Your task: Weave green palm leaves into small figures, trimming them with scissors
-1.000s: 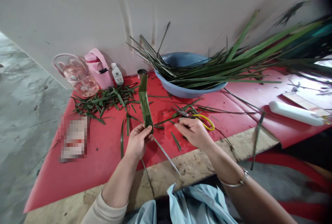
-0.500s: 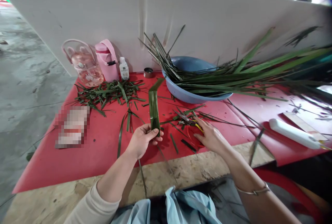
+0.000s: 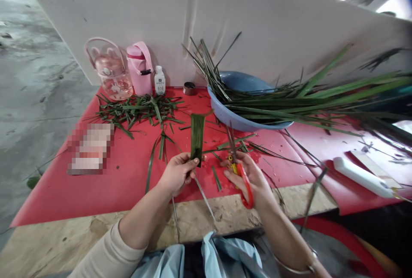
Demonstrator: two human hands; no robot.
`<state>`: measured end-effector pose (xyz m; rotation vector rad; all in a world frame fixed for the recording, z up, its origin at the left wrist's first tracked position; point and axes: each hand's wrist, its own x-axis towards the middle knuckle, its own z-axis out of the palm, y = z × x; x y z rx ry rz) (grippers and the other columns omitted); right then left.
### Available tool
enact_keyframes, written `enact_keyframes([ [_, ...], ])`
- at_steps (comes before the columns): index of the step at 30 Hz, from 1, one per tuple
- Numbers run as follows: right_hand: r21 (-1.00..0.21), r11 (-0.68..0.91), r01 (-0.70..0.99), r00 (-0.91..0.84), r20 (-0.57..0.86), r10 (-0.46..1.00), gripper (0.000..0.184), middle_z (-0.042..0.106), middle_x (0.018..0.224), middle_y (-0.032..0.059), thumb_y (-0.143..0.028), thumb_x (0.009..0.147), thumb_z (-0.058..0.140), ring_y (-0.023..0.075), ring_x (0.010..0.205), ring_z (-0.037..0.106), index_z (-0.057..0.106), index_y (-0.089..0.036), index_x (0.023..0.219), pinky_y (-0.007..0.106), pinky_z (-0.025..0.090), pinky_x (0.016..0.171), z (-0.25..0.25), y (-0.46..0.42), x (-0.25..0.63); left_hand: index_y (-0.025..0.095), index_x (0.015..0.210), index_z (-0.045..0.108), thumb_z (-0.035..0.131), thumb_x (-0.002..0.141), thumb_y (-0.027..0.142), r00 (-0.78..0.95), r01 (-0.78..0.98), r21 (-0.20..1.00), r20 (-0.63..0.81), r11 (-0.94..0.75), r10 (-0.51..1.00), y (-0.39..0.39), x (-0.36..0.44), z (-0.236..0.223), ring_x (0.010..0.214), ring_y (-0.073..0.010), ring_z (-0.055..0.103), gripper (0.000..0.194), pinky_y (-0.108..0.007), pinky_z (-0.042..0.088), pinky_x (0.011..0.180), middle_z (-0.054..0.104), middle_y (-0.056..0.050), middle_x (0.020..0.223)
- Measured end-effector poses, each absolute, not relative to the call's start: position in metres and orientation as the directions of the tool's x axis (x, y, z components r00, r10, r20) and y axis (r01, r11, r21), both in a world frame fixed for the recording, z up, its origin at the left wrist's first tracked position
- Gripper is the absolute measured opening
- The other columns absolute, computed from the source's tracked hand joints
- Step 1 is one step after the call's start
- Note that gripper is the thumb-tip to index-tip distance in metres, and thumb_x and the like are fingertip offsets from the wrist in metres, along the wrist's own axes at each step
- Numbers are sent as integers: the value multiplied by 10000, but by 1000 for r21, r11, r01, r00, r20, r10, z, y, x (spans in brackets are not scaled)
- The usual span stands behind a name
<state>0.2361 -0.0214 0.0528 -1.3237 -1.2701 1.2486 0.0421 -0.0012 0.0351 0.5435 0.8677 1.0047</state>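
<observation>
Between the thumb and fingers of my left hand (image 3: 178, 173) is a wide green leaf strip (image 3: 197, 136), held upright above the red table cover. A thin pale strand hangs below that hand toward the table's front edge. My right hand (image 3: 254, 179) grips a pair of scissors (image 3: 245, 185) with red and yellow handles, blades pointing up and away from me. The scissors are a little to the right of the leaf strip, not touching it. Beneath and beyond both hands lie cut leaf scraps (image 3: 216, 178) on the red cover (image 3: 135, 183).
A blue basin (image 3: 219, 113) full of long green leaves stands at the back right. At the back left are a pile of leaf cuttings (image 3: 138, 108), a clear pink jug (image 3: 111, 76), a pink bottle (image 3: 140, 70) and a small white bottle (image 3: 159, 81). A white tool (image 3: 362, 177) lies at right.
My right hand has picked the scissors up off the table and turned them upright. My left hand still holds the leaf strip, now facing me more flatly. The view has shifted slightly.
</observation>
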Motion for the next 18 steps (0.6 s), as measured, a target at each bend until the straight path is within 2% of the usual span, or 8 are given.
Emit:
enact_keyframes([
  [3, -1000, -10, -29, 39, -11, 999, 493, 626, 822, -11, -171, 566, 745, 140, 715, 612, 466, -241, 966, 255, 510, 645, 60, -13, 200, 124, 707, 583, 715, 615, 309, 308, -428, 773, -362, 467, 880, -2, 44, 34, 338, -28, 416, 245, -130, 268, 318, 516, 43, 438],
  [7, -991, 61, -120, 119, 46, 992, 489, 602, 810, -27, -164, 591, 717, 125, 686, 599, 447, -246, 991, 248, 502, 627, 56, 1, 177, 115, 713, 589, 757, 551, 328, 346, -369, 778, -394, 509, 852, -3, 45, 38, 527, -89, 598, 316, -163, 437, 486, 629, -21, 616],
  [10, -994, 71, -86, 123, 60, 991, 445, 580, 781, -37, -196, 635, 682, 114, 631, 581, 434, -246, 1002, 240, 491, 589, 51, 7, 172, 126, 784, 598, 718, 599, 386, 334, -356, 798, -377, 486, 864, -4, 45, 42, 550, -104, 620, 341, -172, 447, 494, 652, -33, 671],
  [13, -998, 36, -50, 93, 32, 995, 435, 556, 759, -38, -258, 669, 660, 100, 567, 543, 422, -254, 1033, 220, 466, 520, 52, 10, 173, 129, 795, 594, 650, 663, 445, 272, -357, 828, -351, 433, 896, -5, 46, 42, 488, -108, 605, 347, -173, 427, 440, 642, -27, 606],
  [16, -999, -31, 6, 74, -31, 997, 426, 503, 699, -43, -346, 727, 614, 74, 458, 454, 398, -263, 1085, 189, 391, 404, 58, 9, 187, 131, 762, 586, 640, 668, 454, 152, -398, 834, -350, 381, 924, -3, 45, 39, 426, -100, 576, 341, -169, 402, 397, 627, -16, 553],
  [18, -992, -40, 120, 15, -38, 999, 378, 469, 663, -45, -414, 782, 545, 60, 410, 384, 399, -258, 1093, 179, 338, 361, 60, 4, 204, 137, 760, 583, 647, 664, 443, 86, -445, 821, -358, 357, 930, 0, 44, 37, 413, -94, 568, 327, -161, 394, 383, 626, -8, 550],
])
